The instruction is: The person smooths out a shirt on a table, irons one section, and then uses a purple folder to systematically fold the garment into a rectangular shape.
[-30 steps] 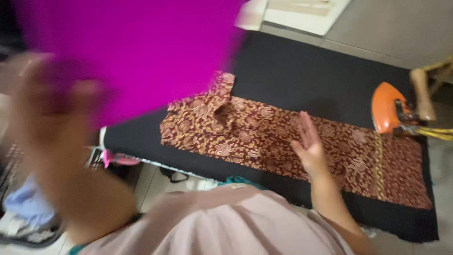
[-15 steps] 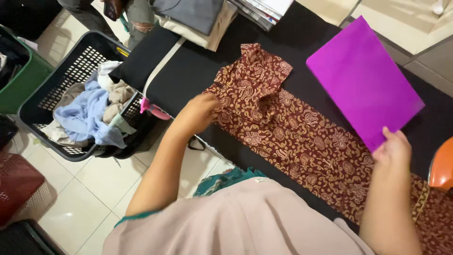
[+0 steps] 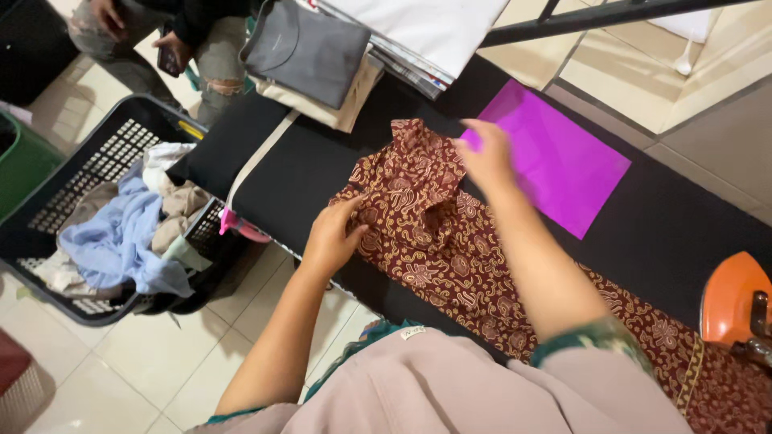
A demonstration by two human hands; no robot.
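Batik cloth [image 3: 450, 257] runs diag., upper-left→lower-right.

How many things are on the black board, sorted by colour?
Brown patterned cloth: 1
Purple sheet: 1
Orange iron: 1
Grey folded cloth: 1
Beige folded cloth: 1
White folded pile: 1
Total: 6

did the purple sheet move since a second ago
Yes. The purple sheet was up in the air close to the camera; now it lies flat on the black board, beside the patterned cloth.
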